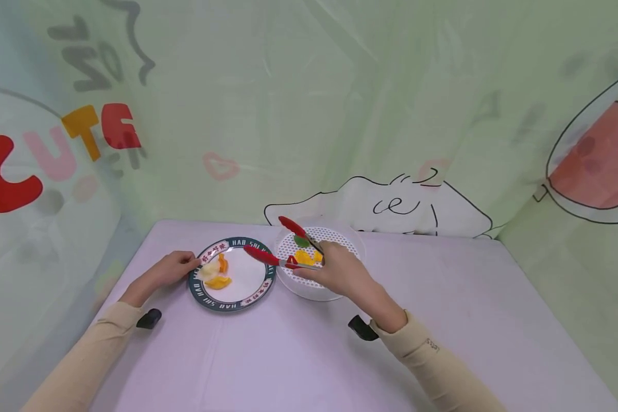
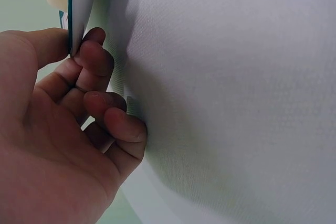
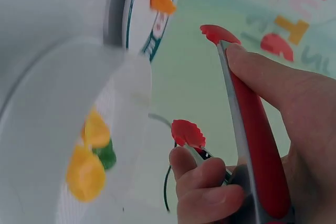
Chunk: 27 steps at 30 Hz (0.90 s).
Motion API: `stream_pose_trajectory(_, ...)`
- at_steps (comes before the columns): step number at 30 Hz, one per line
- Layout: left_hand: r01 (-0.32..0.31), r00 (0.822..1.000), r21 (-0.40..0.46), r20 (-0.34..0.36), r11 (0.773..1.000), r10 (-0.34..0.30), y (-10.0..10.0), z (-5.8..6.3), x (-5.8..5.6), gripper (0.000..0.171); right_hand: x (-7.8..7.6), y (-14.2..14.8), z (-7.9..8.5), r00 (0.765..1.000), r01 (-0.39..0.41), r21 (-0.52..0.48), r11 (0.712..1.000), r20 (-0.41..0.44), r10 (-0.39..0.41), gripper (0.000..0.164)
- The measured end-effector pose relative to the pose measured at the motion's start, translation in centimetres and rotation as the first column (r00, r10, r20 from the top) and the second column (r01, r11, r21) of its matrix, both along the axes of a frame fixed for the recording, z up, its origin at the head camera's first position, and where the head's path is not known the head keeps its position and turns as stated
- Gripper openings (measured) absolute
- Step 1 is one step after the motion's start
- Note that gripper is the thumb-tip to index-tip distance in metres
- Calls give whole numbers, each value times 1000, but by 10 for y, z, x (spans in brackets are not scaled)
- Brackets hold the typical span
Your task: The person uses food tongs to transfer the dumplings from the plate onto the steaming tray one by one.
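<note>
My left hand (image 1: pixel 172 268) pinches the left rim of a white plate (image 1: pixel 247 274) with a dark green lettered border. In the left wrist view, thumb and fingertips grip the plate's edge (image 2: pixel 79 14). An off-white piece (image 1: pixel 208 270) and orange-yellow pieces (image 1: pixel 218 282) lie on the plate's left side. My right hand (image 1: pixel 342 270) grips tongs (image 1: pixel 261 255) whose red tips are spread apart with nothing between them. They overlap the plate's right side and a white perforated basket (image 1: pixel 309 293) in the head view. Inside the basket are yellow pieces (image 1: pixel 304 257) and a green piece (image 1: pixel 302 241).
The basket stands close to the plate's right side, near the back edge of the pale table (image 1: pixel 288 355). A printed green curtain (image 1: pixel 309 114) hangs behind the table and along its sides. Black wrist mounts (image 1: pixel 363 328) stick out beneath both forearms.
</note>
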<state>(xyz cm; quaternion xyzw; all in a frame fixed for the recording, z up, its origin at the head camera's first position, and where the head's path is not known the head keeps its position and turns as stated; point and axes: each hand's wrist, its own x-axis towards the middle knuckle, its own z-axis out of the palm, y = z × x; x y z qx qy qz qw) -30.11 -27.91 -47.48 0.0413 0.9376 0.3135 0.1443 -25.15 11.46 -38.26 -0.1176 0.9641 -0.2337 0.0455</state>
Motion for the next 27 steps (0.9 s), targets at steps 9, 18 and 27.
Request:
stream_pose_trajectory(9, -7, 1000, 1, 10, 1000, 7, 3, 6, 3, 28, 24, -38, -21, 991, -133, 10, 991, 11, 133, 82)
stream_pose_trajectory(18, -7, 1000, 4, 9, 1000, 7, 1, 2, 2, 29, 30, -62, -48, 979, -205, 50, 977, 0, 206, 76)
stream_pose_trajectory(27, -5, 1000, 1, 6, 1000, 5, 3, 5, 4, 30, 31, -71, -60, 979, -196, 93, 976, -33, 200, 55)
